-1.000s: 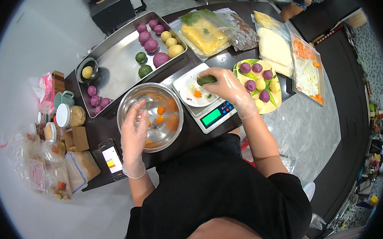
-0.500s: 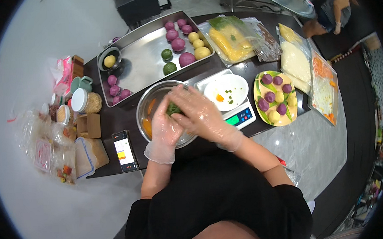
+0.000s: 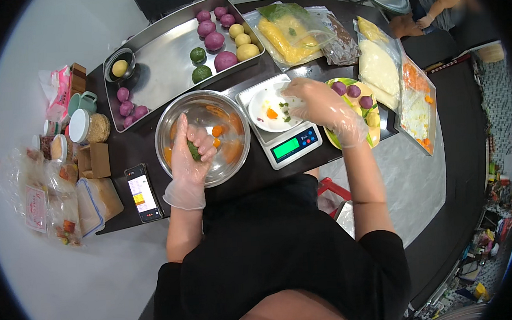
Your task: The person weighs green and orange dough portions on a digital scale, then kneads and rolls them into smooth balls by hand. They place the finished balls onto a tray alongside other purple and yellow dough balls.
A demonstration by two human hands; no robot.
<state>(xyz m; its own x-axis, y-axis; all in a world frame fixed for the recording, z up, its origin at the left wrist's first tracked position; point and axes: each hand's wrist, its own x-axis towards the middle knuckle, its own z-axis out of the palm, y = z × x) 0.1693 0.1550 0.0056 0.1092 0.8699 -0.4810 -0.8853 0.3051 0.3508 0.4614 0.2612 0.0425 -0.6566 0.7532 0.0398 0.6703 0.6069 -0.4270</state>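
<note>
My left hand (image 3: pixel 191 157), in a clear plastic glove, is closed around a lump of green dough (image 3: pixel 193 151) above a steel bowl (image 3: pixel 238 126). Several small orange pieces (image 3: pixel 217 131) lie inside that bowl. My right hand (image 3: pixel 325 105), gloved too, hovers at the right side of a white dish (image 3: pixel 260 114) on a digital scale (image 3: pixel 285 150). Its fingers point down and are partly hidden, so their grip cannot be made out. Orange and green bits lie in the dish. Partly beneath my right hand is a yellow leaf-patterned plate (image 3: pixel 373 135) with purple and yellow balls.
Behind the bowl, a steel tray (image 3: pixel 164 60) holds purple, yellow and green balls and a small dark bowl. Bags of filling (image 3: pixel 287 39) lie at the back right. Left stand jars (image 3: pixel 97 126), a phone (image 3: pixel 143 192) and a plastic box (image 3: pixel 99 206). Another person (image 3: pixel 442 11) is far right.
My hands were together around the green dough; now they are apart. The left keeps the dough over the bowl, while the right has moved right to the dish. The whole view has shifted.
</note>
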